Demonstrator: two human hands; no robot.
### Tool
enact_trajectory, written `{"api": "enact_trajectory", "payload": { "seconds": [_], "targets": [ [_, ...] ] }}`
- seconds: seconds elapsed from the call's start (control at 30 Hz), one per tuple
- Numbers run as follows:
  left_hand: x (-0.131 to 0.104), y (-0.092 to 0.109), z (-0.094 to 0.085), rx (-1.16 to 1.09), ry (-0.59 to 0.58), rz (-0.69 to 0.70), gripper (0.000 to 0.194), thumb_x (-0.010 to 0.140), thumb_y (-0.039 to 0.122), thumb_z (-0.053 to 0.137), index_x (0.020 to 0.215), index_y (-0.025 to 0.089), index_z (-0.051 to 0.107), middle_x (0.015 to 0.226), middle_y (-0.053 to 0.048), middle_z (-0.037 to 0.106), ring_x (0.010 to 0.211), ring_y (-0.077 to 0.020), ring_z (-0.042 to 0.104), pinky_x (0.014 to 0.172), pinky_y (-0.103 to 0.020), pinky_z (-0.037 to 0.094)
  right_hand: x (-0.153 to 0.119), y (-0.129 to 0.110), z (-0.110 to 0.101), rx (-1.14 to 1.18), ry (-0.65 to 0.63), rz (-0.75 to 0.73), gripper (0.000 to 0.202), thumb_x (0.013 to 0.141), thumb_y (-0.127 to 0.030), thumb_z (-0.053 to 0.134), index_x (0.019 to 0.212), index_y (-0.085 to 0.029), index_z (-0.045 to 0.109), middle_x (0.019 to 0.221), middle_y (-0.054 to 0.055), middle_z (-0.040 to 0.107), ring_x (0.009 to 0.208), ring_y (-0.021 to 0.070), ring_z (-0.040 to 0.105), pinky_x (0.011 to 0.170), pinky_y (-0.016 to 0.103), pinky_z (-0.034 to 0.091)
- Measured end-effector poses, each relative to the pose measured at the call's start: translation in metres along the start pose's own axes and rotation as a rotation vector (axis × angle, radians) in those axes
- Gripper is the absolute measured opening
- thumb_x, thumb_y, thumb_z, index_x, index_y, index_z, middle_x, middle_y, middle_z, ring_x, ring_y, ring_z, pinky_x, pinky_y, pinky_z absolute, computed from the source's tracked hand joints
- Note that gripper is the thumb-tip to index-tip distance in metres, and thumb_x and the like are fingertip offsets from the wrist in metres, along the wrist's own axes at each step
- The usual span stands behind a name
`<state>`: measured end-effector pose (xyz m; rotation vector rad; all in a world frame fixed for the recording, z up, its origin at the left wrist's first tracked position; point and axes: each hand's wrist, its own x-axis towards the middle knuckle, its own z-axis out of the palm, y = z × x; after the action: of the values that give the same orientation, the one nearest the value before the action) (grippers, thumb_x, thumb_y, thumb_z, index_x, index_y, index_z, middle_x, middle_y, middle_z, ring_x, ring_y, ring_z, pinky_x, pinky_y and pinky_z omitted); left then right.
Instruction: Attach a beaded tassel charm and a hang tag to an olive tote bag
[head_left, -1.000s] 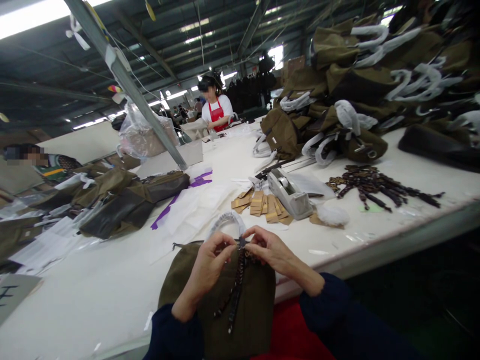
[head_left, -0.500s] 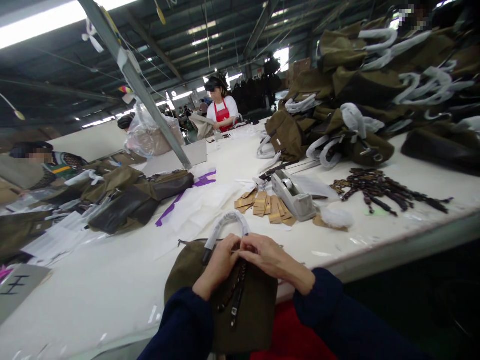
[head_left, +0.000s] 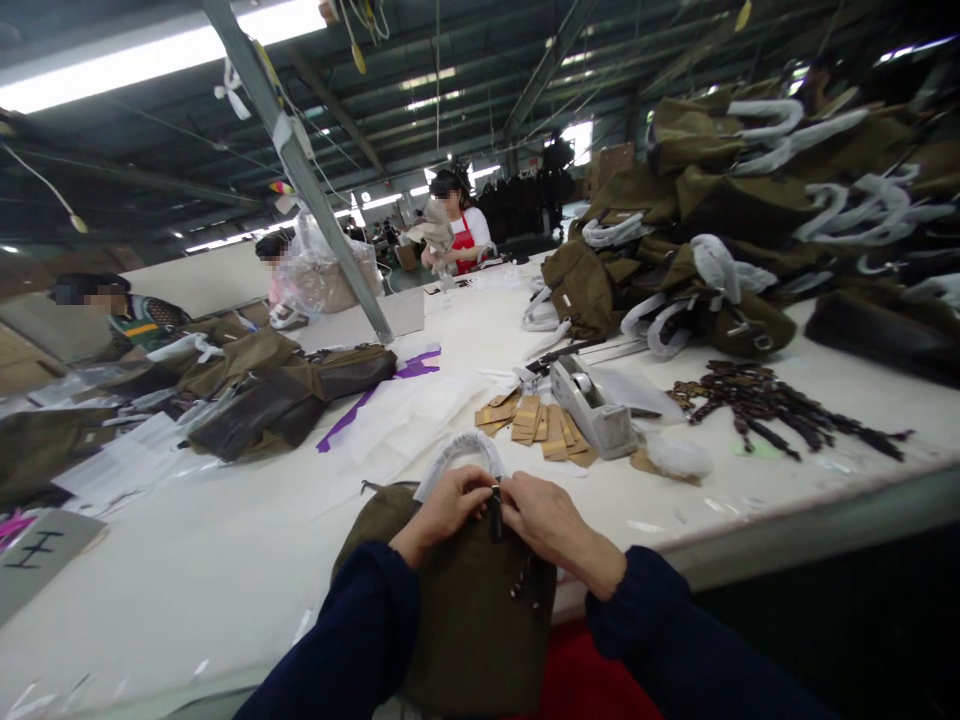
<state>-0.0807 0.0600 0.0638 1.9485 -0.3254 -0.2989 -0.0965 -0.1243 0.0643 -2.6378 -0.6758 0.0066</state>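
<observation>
An olive-green fabric bag (head_left: pixel 465 630) leans against the near edge of the table, its white-wrapped handle (head_left: pixel 459 447) arching up behind my hands. Close to the handle's right base, my left hand (head_left: pixel 452 508) is closed in a pinch, fingertips on a dark braided strap (head_left: pixel 496 520) with a small shiny metal bit at its top. My right hand (head_left: pixel 546 522) pinches the same strap from the other side, fingertips almost touching the left ones. Part of the braid dangles beneath the right hand against the bag. My fingers cover the exact spot where strap and handle meet.
Beyond my hands are brown cardboard tags (head_left: pixel 529 420), a grey tape dispenser (head_left: pixel 596 405) and a heap of dark braided straps (head_left: pixel 780 405). Olive bags (head_left: pixel 675 240) pile up at right, more bags (head_left: pixel 255 400) at left. White sheets (head_left: pixel 412 415) lie mid-table. Co-workers sit across the table.
The strap's long ends, hanging down the bag's front before, now show as a short end at my fingertips and a bit lower right. My right hand has turned more knuckles-up.
</observation>
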Motion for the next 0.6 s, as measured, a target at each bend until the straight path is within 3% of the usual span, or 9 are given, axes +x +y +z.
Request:
{"api": "enact_trajectory", "payload": {
  "seconds": [0.17,0.33,0.47,0.53,0.6],
  "targets": [
    [0.001,-0.008,-0.002,-0.089,-0.031,-0.059,0.027,0.079,0.037,0.065,0.094,0.014,0.069,0.073,-0.002,0.065,0.061,-0.014,0.059,0.064,-0.028,0.049,0.009,-0.005,0.009,-0.051,0.004,0.006,0.023,0.097,-0.027,0.045,0.107,-0.018,0.064,0.096,0.009,0.065,0.086,0.0218,0.062,0.069,0.029,0.039],
    [0.001,-0.012,-0.002,-0.093,-0.046,-0.082,0.025,0.078,0.035,0.063,0.09,0.014,0.064,0.069,-0.002,0.063,0.061,-0.0151,0.06,0.064,-0.03,0.051,0.014,-0.012,0.012,-0.051,-0.002,0.049,0.023,0.098,-0.022,0.043,0.103,-0.016,0.064,0.098,0.01,0.066,0.087,0.023,0.064,0.071,0.03,0.041],
    [-0.003,-0.004,-0.007,0.066,0.068,-0.005,0.011,0.077,0.027,0.061,0.077,0.016,0.057,0.064,0.002,0.056,0.054,-0.0128,0.051,0.051,-0.024,0.042,0.008,-0.009,0.005,0.111,0.028,0.044,0.015,0.091,-0.018,0.054,0.103,-0.018,0.062,0.097,0.007,0.068,0.09,0.0226,0.064,0.075,0.029,0.043],
    [-0.01,0.005,-0.01,0.145,0.145,0.042,0.011,0.078,0.024,0.061,0.073,0.017,0.055,0.066,0.002,0.054,0.057,-0.0121,0.049,0.05,-0.022,0.039,0.003,-0.004,-0.001,0.208,0.041,0.034,0.023,0.087,-0.015,0.057,0.109,-0.019,0.059,0.099,0.006,0.069,0.092,0.0213,0.065,0.076,0.028,0.044],
    [-0.018,0.016,-0.008,0.094,0.171,0.039,0.012,0.081,0.026,0.06,0.075,0.018,0.054,0.066,0.002,0.052,0.058,-0.0125,0.048,0.048,-0.021,0.039,-0.002,0.003,-0.008,0.196,0.031,0.06,0.023,0.088,-0.012,0.053,0.108,-0.019,0.061,0.099,0.007,0.07,0.092,0.022,0.066,0.076,0.028,0.044]
  ]
}}
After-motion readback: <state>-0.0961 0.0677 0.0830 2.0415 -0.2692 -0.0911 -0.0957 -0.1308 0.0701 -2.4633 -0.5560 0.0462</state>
